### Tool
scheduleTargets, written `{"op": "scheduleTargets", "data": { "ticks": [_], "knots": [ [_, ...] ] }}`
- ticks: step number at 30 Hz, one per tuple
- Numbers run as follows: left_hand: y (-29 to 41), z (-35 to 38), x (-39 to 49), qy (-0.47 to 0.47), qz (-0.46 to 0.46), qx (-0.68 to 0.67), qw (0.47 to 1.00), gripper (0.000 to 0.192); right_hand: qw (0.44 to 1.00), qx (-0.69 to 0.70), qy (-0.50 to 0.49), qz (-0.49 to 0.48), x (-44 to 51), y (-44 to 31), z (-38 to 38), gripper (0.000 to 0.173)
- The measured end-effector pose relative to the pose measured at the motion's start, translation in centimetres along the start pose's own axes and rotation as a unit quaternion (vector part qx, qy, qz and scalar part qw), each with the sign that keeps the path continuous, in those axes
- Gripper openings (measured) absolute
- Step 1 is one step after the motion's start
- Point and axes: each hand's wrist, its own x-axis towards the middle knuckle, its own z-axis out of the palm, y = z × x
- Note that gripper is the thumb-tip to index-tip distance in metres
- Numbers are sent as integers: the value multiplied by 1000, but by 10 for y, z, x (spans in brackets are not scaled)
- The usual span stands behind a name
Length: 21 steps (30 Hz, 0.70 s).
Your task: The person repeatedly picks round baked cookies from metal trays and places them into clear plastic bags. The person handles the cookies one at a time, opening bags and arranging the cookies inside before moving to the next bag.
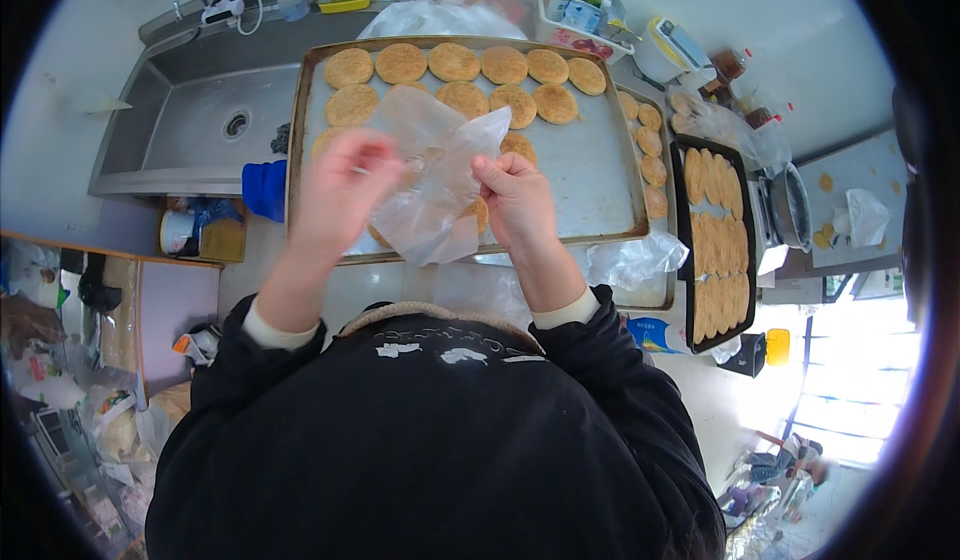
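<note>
A thin clear plastic bag point(431, 185) hangs in front of me, over a large metal baking tray point(607, 236). My right hand point(349, 181) is at the bag's left side, blurred, its fingers curled; whether it grips the plastic cannot be told. Thumb and fingers of my left hand point(514, 192) pinch the bag's right edge. Round flat breads point(454, 61) with browned tops lie in rows on the tray, mostly towards its left and far sides. The bag and my hands hide some of them.
A steel sink point(217, 117) lies at the left. On the right, a second tray holds smaller round breads point(654, 170), and a black tray point(751, 260) holds long breads. Behind the large tray are plastic bags point(442, 19) and a white basket point(577, 38) of packets.
</note>
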Motion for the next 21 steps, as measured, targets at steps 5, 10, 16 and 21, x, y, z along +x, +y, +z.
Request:
{"op": "scheduleTargets", "data": {
  "ticks": [5, 10, 16, 21],
  "knots": [
    [-13, 59, 10, -91, -73, 102, 988, 25, 994, 57, -42, 85, -6, -16, 8, 13],
    [-11, 74, 15, -144, -135, 44, 979, 15, 984, 86, -119, 99, -2, -7, -19, 13],
    [-14, 73, 20, -169, -208, -50, 962, 5, 968, 137, -172, 123, -1, -10, -30, 13],
    [-23, 70, 26, -164, -224, -176, 944, 4, 956, 191, -202, 88, -2, -15, -35, 14]
  ]
}}
